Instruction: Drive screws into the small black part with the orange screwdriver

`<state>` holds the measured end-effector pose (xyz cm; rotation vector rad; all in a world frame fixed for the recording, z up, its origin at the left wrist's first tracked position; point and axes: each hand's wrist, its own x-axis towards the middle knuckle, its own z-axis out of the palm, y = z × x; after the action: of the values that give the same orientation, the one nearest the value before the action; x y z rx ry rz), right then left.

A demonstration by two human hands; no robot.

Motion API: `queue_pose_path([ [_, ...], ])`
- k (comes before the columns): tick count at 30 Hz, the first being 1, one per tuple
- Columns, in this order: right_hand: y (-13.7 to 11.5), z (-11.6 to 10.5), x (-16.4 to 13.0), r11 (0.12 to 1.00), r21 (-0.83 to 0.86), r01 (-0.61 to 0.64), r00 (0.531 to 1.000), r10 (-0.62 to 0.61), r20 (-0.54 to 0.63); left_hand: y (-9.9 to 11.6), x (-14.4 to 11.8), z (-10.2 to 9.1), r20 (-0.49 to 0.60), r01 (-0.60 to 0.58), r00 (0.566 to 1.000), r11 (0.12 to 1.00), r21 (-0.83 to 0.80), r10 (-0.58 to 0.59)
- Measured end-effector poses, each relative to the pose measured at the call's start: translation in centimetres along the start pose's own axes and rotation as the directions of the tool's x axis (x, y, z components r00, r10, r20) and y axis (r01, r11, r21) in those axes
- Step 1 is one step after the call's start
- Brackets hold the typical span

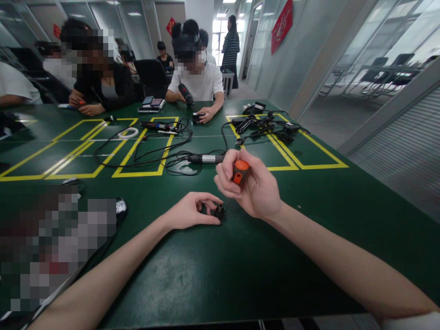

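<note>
Far left of your view there's a blurred-out patch on the green table [213, 275], nothing readable there. Further back on that side a few people sit along the far edge, and a white ring of tape [128, 133] lies inside the yellow floor-style markings [137, 173] taped on the tabletop.

Coming in toward the middle, your left hand [190, 211] rests on the table with thumb and fingers curled in a loose pinch around a small black round part [219, 211], steadying it right on the surface. The fingertips touch its left side; the hand isn't lifting it, the part sits flat on the table just in front of you, near the center.

Just right of that, your right hand [252, 188] is wrapped snugly around a stubby screwdriver with an orange-and-black handle [239, 171]. The fingers are closed tight on the handle, orange cap poking out on top, and the thin shaft angles down-left to the black part. Looks like the tip meets the top of it, though it's too small to be sure.

Behind your hands, a tangle of black cables [161, 156] loops across the table, with a black-and-silver pen-shaped tool [206, 159] lying in it. Across from you a person in a white shirt holds a black electric screwdriver [186, 94].

Off to the right, another pile of black cables and gadgets [264, 124] sits inside a yellow-marked box, with glass walls beyond the table edge.
</note>
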<state>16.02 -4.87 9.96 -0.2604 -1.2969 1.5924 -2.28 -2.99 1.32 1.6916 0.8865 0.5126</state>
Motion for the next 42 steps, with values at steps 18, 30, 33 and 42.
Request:
queue_pose_path([
  [18,-0.1,0.1,-0.2,1.000,0.014,-0.016,0.999,0.016,0.038,0.2,0.0,-0.5,0.110,0.183,0.981,0.938,-0.295,-0.157],
  [30,-0.3,-0.3,0.0,0.999,-0.009,0.038,0.998,-0.037,0.055,-0.2,-0.8,0.5,-0.054,-0.039,0.998,0.998,-0.039,0.037],
  [33,-0.2,-0.2,0.0,1.000,-0.012,0.012,0.999,-0.011,0.037,-0.1,-1.1,0.8,-0.080,-0.092,0.992,0.994,0.067,0.097],
  [42,-0.4,0.0,-0.1,1.000,0.023,0.013,0.999,-0.014,0.038,0.0,-1.2,1.2,-0.089,-0.169,0.979,0.972,0.166,0.186],
])
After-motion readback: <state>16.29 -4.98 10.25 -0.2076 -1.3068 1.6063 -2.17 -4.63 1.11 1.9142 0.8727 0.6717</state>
